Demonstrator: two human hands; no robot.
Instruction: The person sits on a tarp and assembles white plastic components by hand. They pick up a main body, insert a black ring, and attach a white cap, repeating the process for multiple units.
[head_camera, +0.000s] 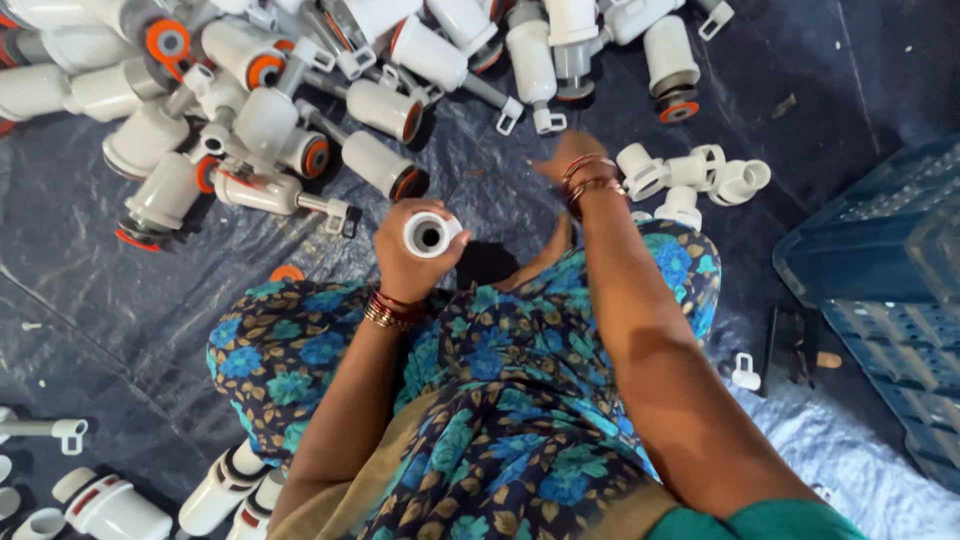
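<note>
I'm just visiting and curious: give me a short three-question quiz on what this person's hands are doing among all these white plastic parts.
1. True or false: the left hand holds a short white tube with its open end facing the camera.
2. Which does the right hand reach toward? A) the blue crate B) the small loose white fittings C) the white clip
3. Fill in: the heap of white parts with orange rings lies on a dark plastic ____.

Key: 1 true; 2 B; 3 sheet.
</note>
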